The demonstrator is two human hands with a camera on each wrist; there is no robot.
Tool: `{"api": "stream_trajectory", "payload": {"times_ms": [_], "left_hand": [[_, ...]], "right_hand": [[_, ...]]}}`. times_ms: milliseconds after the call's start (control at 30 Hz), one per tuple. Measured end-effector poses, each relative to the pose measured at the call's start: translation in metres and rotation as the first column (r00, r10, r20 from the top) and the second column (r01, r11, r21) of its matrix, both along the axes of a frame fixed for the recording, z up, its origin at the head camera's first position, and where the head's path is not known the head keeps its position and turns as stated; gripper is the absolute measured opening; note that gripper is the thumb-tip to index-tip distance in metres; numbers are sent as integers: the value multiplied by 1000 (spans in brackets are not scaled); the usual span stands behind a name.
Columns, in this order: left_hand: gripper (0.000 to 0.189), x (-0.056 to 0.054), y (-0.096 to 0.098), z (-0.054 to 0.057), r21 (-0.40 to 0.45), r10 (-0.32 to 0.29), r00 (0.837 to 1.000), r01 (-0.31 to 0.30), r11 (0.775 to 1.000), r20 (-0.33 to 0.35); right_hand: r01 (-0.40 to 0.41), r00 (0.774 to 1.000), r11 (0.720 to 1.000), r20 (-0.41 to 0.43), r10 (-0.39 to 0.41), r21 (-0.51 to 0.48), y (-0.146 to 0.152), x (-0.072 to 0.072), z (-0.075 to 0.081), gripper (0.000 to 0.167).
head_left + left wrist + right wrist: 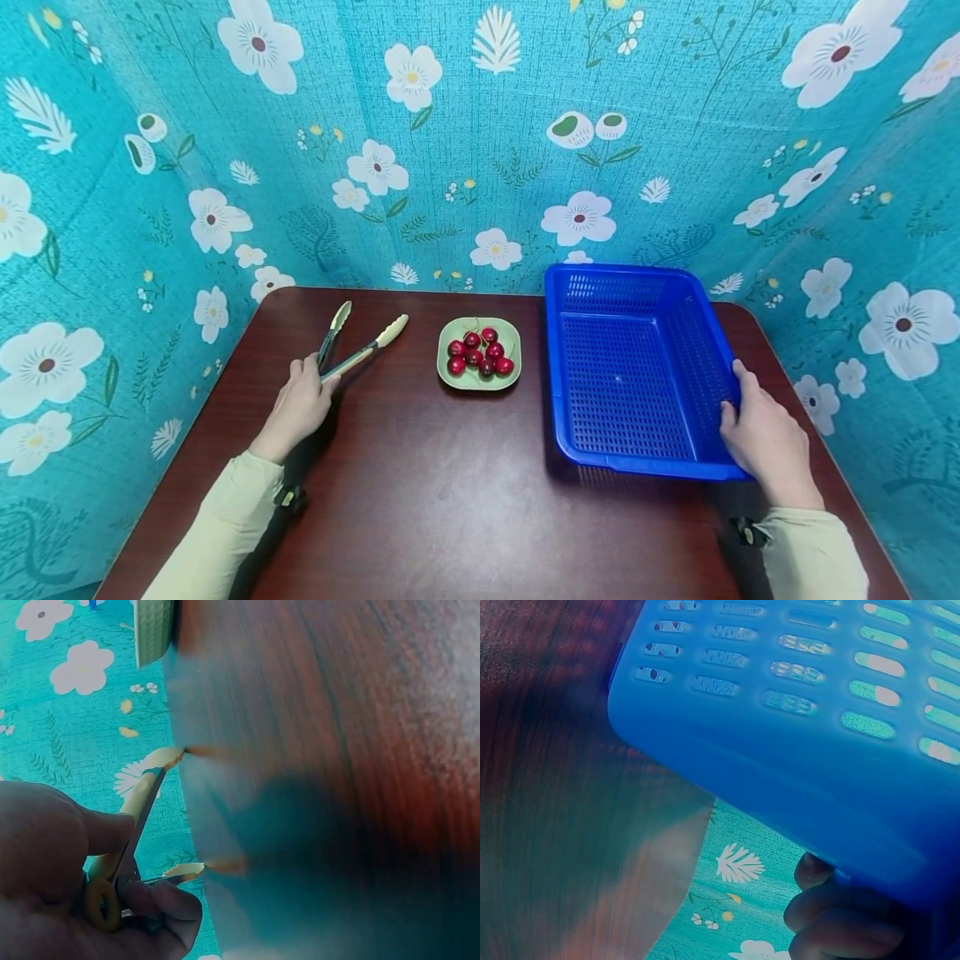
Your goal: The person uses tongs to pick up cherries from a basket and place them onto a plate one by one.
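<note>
On the left side of the table, my left hand (298,402) grips a pair of tongs (360,357) by the handle end. The two arms of the tongs are spread, with cream-coloured tips pointing away from me. In the left wrist view, thumb and fingers curl round the tongs (142,802). At the right, my right hand (768,432) holds the right rim of a blue plastic basket (558,375), thumb inside and fingers outside. The basket has slotted walls and nothing in it. Between the hands stands a small green dish (468,383) with several red cherries (487,368).
The dark brown wooden table (450,500) has rounded far corners. A turquoise floral cloth (450,167) hangs behind it and along both sides, close to the table's edges.
</note>
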State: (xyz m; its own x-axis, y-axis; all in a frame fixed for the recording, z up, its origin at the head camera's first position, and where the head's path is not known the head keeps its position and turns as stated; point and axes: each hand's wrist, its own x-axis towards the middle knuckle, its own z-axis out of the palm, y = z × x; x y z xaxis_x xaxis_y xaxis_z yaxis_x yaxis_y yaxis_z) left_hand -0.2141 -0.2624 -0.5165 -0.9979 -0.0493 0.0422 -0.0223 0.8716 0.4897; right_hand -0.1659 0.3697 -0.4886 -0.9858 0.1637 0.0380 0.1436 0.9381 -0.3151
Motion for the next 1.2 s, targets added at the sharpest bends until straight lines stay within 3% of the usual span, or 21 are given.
{"api": "stream_trajectory", "payload": {"times_ms": [533,767,1200], "left_hand": [[54,0,-3,1,-66,-25,999,28,997,33],[47,-1,-8,-3,-138,-48,999,51,989,21],[46,0,-5,-10,-147,-51,998,57,987,45]], "right_hand": [[-3,1000,1000,-7,3,2,2,0,1,76],[-2,1000,1000,-3,2,2,1,-1,0,76],[-1,1000,1000,-3,1,-3,1,1,1,76]]}}
